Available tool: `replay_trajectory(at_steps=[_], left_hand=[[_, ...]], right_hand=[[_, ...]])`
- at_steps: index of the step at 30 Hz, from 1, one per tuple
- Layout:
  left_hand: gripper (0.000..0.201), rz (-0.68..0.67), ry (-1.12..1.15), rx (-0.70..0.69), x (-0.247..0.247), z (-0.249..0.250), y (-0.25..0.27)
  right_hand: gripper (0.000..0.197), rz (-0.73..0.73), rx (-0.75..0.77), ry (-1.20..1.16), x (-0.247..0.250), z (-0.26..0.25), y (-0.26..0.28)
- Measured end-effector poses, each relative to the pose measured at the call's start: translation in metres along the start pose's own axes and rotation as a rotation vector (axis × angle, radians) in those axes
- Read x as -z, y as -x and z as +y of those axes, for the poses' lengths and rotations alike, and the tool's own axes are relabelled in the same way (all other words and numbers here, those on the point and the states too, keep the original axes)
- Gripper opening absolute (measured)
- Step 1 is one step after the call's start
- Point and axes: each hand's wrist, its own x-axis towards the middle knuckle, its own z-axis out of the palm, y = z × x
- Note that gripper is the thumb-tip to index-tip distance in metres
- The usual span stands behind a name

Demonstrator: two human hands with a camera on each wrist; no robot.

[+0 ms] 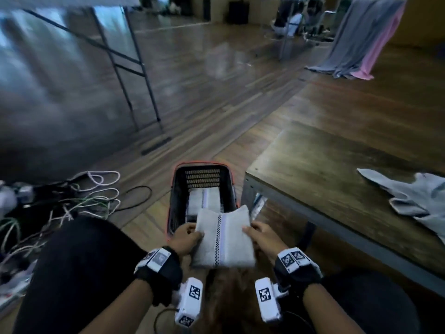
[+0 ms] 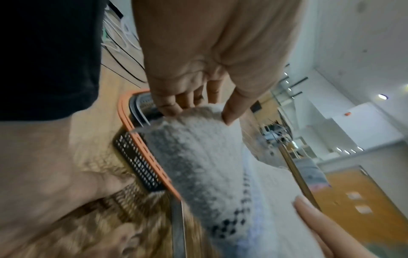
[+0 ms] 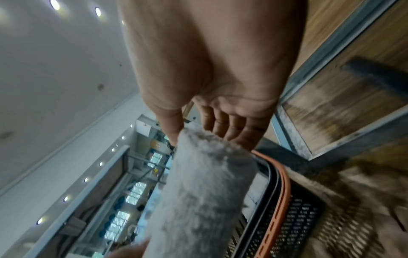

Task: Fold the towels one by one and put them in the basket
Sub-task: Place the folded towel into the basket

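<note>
folded towel point(image 1: 223, 239) is hanging between both hands over the near rim of the basket point(image 1: 173, 189). left hand point(image 1: 186, 239) is pinching its left edge, right hand point(image 1: 263, 238) is pinching the right edge. counting: one folded towel in hand, one already lying in the basket, one unfolded towel point(image 1: 416, 201) sitting on the table point(image 1: 325, 169).

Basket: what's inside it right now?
The basket holds at least one folded towel. The towel in hand, gripped by both hands, covers its near end; anything beneath stays hidden.
</note>
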Motion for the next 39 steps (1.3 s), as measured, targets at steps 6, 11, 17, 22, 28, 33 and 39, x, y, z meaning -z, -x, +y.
replay_trajectory(at_steps=[6, 11, 17, 22, 28, 33, 39], left_hand=[[0.019, 0.036, -0.161, 0.116, 0.030, -0.005, -0.097], [0.011, 0.085, -0.314, 0.177, 0.037, -0.014, -0.212], [0.034, 0.096, -0.402, 0.228, 0.015, -0.042, -0.330], [0.042, 0.155, -0.404, 0.224, 0.001, -0.063, -0.374], [0.040, 0.144, -0.416, 0.235, 0.003, -0.079, -0.391], [0.032, 0.199, -0.389, 0.187, 0.002, -0.078, -0.387], [0.032, 0.218, -0.378, 0.160, 0.002, -0.075, -0.381]], right_hand=[[0.030, 0.006, -0.032, 0.146, -0.054, -0.018, -0.112], [0.030, 0.084, -0.095, 0.226, -0.086, -0.023, -0.227], [0.031, 0.157, -0.199, 0.272, -0.099, -0.001, -0.339], [0.030, 0.240, -0.179, 0.229, -0.110, 0.014, -0.387], [0.034, 0.257, -0.149, 0.189, -0.112, 0.027, -0.393], [0.032, 0.311, -0.073, 0.130, -0.115, 0.029, -0.394], [0.039, 0.306, -0.042, 0.276, -0.121, 0.036, -0.393]])
